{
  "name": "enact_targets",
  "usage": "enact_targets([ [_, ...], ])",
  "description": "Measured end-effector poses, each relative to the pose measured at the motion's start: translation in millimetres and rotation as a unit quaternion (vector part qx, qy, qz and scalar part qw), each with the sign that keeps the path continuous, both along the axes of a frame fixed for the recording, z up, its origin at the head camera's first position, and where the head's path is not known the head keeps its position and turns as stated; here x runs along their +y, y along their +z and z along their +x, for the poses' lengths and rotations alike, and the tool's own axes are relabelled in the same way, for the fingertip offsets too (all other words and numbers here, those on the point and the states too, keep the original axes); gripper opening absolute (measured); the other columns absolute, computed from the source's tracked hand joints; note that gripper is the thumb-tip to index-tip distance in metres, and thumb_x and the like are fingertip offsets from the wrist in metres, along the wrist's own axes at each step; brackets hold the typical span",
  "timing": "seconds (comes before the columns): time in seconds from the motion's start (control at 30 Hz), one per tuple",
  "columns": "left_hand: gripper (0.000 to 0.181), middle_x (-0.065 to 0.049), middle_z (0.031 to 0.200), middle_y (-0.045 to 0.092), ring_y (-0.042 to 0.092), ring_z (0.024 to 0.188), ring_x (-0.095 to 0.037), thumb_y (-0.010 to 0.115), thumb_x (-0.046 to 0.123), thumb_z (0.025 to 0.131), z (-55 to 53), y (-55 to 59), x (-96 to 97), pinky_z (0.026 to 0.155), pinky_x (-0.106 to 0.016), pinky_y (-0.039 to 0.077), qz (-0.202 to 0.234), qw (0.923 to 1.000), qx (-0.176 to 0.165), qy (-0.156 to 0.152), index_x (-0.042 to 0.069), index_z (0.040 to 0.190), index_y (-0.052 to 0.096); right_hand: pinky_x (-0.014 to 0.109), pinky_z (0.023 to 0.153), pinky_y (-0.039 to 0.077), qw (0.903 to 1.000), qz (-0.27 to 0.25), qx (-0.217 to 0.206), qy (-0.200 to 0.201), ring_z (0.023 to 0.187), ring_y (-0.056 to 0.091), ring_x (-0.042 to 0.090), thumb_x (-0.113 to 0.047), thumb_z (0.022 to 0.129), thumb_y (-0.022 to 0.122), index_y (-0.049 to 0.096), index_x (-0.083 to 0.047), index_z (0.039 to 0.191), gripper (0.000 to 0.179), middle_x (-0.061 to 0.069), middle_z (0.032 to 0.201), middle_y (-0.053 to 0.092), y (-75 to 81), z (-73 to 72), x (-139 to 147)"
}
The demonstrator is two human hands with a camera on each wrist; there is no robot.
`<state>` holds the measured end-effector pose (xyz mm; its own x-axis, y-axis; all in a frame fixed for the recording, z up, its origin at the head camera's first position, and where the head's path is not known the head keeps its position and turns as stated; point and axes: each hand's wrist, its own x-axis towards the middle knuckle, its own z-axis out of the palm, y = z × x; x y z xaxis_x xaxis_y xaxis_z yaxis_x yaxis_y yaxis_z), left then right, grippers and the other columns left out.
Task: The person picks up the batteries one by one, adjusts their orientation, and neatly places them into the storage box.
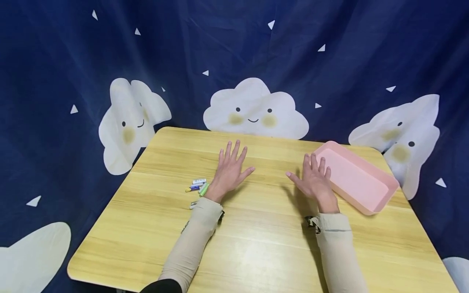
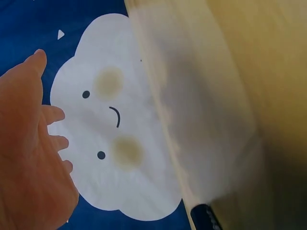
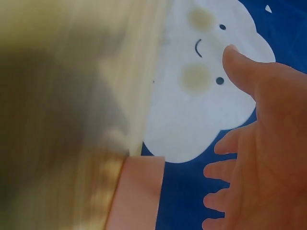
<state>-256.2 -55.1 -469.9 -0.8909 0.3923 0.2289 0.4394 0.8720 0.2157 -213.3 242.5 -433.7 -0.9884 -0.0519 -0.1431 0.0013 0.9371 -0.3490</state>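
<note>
My left hand point(image 1: 229, 174) is held over the middle of the table with its fingers spread and nothing in it. Just left of its wrist lies a small group of stationery: a white piece point(image 1: 199, 181) with print on it, a blue and yellow item point(image 1: 192, 189) and a green one point(image 1: 203, 190). Another small item point(image 1: 193, 205) is partly hidden by the left sleeve. My right hand point(image 1: 314, 184), fingers extended and holding nothing, is beside the left side of a pink tray point(image 1: 359, 179). In the right wrist view the tray's wall point(image 3: 136, 191) shows below the hand.
The wooden table point(image 1: 256, 244) has rounded corners. Behind it hangs a dark blue curtain point(image 1: 234, 40) printed with white smiling clouds. The pink tray sits near the table's right edge. Dark straps show at both wrists.
</note>
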Motion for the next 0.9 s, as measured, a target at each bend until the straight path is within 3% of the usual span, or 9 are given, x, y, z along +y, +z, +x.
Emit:
enact_targets([
  [0.2, 0.083, -0.016, 0.175, 0.006, 0.005, 0.162, -0.042, 0.038, 0.065, 0.105, -2.2, 3.3, 14.3, 0.128, -0.063, 0.011, 0.009, 0.9995, -0.019, -0.024, 0.013, 0.166, 0.02, 0.077, 0.119, -0.004, 0.9995, -0.033, 0.004, -0.004, 0.152, -0.014, 0.061, -0.071, 0.1, 0.042, -0.006, 0.005, 0.163, 0.109, 0.035, 0.168, -0.009, 14.6, 4.2, 18],
  [0.43, 0.088, -0.016, 0.175, 0.008, 0.004, 0.163, -0.037, 0.038, 0.066, 0.104, -15.3, 5.7, 36.6, 0.13, -0.058, 0.01, 0.065, 0.992, -0.087, -0.064, 0.01, 0.167, 0.014, 0.08, 0.116, 0.006, 0.9971, -0.05, 0.033, -0.046, 0.148, -0.007, 0.068, -0.069, 0.098, 0.05, -0.006, 0.012, 0.16, 0.116, 0.044, 0.163, -0.004, 17.1, 15.4, 62],
  [0.6, 0.088, -0.017, 0.174, 0.012, 0.01, 0.163, -0.034, 0.042, 0.063, 0.104, -30.7, 10.0, 58.8, 0.132, -0.05, 0.012, 0.113, 0.9786, -0.141, -0.098, 0.007, 0.167, 0.013, 0.083, 0.112, 0.004, 0.994, -0.054, 0.032, -0.09, 0.146, -0.008, 0.07, -0.068, 0.098, 0.05, -0.01, 0.014, 0.158, 0.117, 0.045, 0.161, -0.008, 15.6, 29.5, 100],
  [0.73, 0.09, -0.017, 0.174, 0.014, 0.013, 0.162, -0.031, 0.046, 0.063, 0.103, -39.7, 7.7, 82.9, 0.131, -0.047, 0.015, 0.155, 0.9627, -0.191, -0.113, 0.008, 0.167, 0.013, 0.084, 0.112, 0.002, 0.991, -0.049, 0.025, -0.122, 0.142, -0.013, 0.074, -0.07, 0.097, 0.049, -0.016, 0.016, 0.155, 0.122, 0.046, 0.159, -0.015, 9.4, 44.5, 130],
  [0.9, 0.093, -0.007, 0.174, 0.017, 0.018, 0.161, -0.025, 0.051, 0.067, 0.099, -42.9, 1.1, 109.4, 0.13, -0.045, 0.021, 0.186, 0.9461, -0.246, -0.099, 0.015, 0.167, 0.014, 0.081, 0.102, 0.021, 0.9859, -0.035, 0.049, -0.156, 0.138, 0.007, 0.073, -0.065, 0.094, 0.059, -0.007, 0.024, 0.152, 0.125, 0.054, 0.151, 0.002, -5.9, 59.7, 155],
])
